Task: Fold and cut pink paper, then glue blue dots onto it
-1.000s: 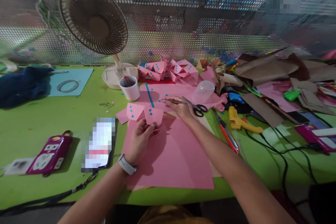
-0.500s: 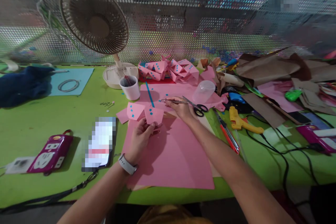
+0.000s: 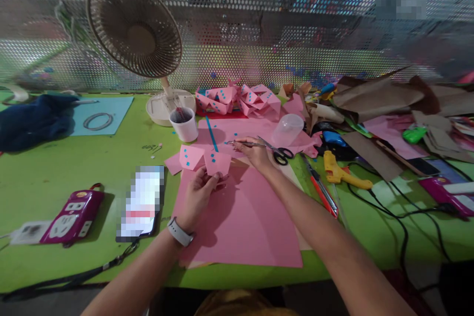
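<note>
My left hand [image 3: 201, 187] is closed on a folded pink paper piece [image 3: 218, 164] with small blue squares stuck on its faces. Between the fingers of my right hand [image 3: 255, 152] is a pair of thin metal tweezers [image 3: 249, 144], their tips pointing left. Those tips are at a tiny blue paper square [image 3: 225, 143] on a pink sheet [image 3: 242, 126]; I cannot tell whether they grip it. A blue paper strip [image 3: 212, 133] lies just left of there. Under both wrists spreads a larger pink sheet [image 3: 244, 227].
Black-handled scissors [image 3: 283, 155], a clear plastic cup [image 3: 288, 129], a red cutter knife [image 3: 324, 192] and a yellow glue gun [image 3: 342, 172] lie to the right. Left are a white cup [image 3: 184, 126], a fan [image 3: 140, 34] and a phone [image 3: 142, 202]. Dotted pink paper shapes [image 3: 259, 101] stand behind.
</note>
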`<state>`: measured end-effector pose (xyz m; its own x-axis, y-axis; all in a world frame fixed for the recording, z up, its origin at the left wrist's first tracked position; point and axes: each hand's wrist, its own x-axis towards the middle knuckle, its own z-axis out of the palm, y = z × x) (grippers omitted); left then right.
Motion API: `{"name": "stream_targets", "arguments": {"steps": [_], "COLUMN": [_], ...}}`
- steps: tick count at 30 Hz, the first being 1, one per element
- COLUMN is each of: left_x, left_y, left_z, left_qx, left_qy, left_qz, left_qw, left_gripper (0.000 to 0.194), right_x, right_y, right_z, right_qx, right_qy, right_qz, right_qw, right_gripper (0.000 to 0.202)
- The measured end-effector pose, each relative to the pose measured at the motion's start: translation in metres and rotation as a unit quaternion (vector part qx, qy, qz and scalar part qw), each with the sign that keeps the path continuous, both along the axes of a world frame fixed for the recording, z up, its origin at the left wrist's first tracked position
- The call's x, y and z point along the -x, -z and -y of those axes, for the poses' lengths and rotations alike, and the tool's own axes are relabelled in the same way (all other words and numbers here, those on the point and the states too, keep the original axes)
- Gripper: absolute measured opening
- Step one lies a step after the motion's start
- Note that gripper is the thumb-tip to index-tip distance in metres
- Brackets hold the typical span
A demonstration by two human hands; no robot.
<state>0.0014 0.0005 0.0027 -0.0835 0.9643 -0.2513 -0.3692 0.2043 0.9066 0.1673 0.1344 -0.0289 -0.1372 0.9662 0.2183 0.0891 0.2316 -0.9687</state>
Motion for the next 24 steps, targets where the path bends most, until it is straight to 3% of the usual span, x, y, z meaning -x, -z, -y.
{"name": "stream_targets", "arguments": {"steps": [13, 20, 24], "left_x": [0.002, 0.003, 0.004], "left_y": [0.0, 0.0, 0.001], "left_z": [0.0, -0.001, -0.002], "left_qx": [0.006, 0.012, 0.004], "left_qy": [-0.005, -0.007, -0.013], "left_qz": [0.014, 0.028, 0.051], "left_qw": [1.0, 1.0, 0.999], "left_gripper": [0.042, 0.04, 0.039], "right_x": [-0.006, -0.009, -0.004], "right_y": [0.0, -0.033, -0.053], "right_z": [0.001, 0.018, 0.038], "right_qx": [-0.021, -0.024, -0.018], "right_qy": [0.0, 0.004, -0.028], "right_qz": [0.008, -0.024, -0.022], "right_qw": [1.0, 0.999, 0.999], "right_gripper": [0.021, 0.023, 0.019]}}
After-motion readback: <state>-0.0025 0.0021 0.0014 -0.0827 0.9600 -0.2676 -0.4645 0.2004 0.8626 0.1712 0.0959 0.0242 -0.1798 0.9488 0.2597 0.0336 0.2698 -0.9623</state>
